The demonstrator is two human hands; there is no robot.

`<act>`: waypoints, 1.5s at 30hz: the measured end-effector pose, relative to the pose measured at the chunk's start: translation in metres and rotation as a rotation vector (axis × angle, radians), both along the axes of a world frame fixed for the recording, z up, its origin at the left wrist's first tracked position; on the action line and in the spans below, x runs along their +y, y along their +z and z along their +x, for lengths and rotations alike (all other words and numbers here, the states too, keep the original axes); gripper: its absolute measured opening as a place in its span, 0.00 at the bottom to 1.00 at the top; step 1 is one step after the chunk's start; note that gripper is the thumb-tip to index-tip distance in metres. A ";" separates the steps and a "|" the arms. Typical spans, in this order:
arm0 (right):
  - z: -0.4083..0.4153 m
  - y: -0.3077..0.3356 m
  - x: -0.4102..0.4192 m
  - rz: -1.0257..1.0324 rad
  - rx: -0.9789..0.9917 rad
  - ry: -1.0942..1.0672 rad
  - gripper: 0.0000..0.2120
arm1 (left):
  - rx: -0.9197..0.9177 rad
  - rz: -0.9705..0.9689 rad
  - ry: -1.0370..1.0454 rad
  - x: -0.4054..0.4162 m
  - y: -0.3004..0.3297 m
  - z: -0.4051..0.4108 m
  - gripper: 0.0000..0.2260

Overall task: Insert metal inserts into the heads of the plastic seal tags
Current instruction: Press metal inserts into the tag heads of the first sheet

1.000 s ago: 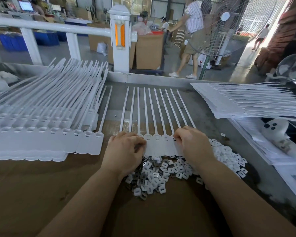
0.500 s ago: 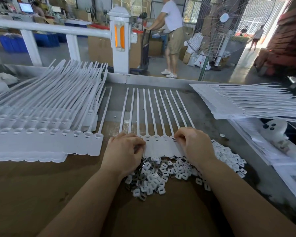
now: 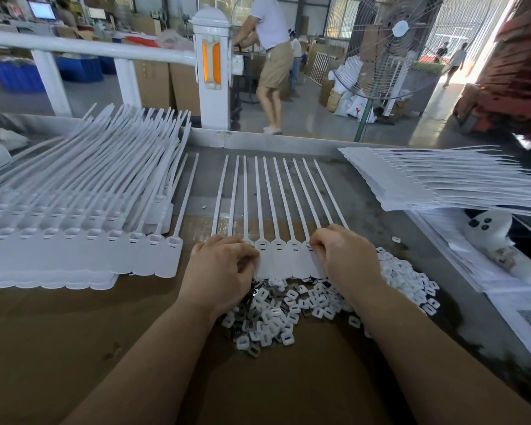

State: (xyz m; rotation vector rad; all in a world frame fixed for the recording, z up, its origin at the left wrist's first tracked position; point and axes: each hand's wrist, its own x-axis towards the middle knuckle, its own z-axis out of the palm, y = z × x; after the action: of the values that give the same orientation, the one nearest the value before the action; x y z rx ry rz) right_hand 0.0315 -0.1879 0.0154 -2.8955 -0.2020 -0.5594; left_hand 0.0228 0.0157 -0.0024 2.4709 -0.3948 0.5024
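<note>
both hands, left hand (image 3: pixel 219 269) and right hand (image 3: pixel 342 256), curl their grip onto the heads of the row of seal tags (image 3: pixel 284 259) lying on the bench (image 3: pixel 43 332) just above the insert pile (image 3: pixel 292 311), where a tilted insert could jam.

A factory floor: stacked cardboard boxes (image 3: pixel 154 82), industrial fan (image 3: pixel 390 47), workbench (image 3: pixel 74 348).
</note>
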 end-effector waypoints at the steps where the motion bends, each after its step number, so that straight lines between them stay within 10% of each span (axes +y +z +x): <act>1: 0.000 0.000 0.000 -0.004 0.000 0.000 0.09 | -0.003 0.001 0.000 0.000 0.000 0.000 0.07; 21: 0.003 0.002 -0.013 0.394 0.112 0.006 0.05 | 0.004 0.005 0.002 0.001 -0.002 0.001 0.08; 45: -0.005 -0.003 -0.001 -0.025 -0.074 0.031 0.08 | 0.001 0.002 0.000 0.000 -0.001 0.001 0.07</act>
State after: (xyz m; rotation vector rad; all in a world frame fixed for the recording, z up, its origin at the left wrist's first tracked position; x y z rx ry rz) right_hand 0.0269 -0.1891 0.0127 -2.8924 -0.2660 -0.6631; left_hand 0.0242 0.0162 -0.0035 2.4734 -0.3950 0.5013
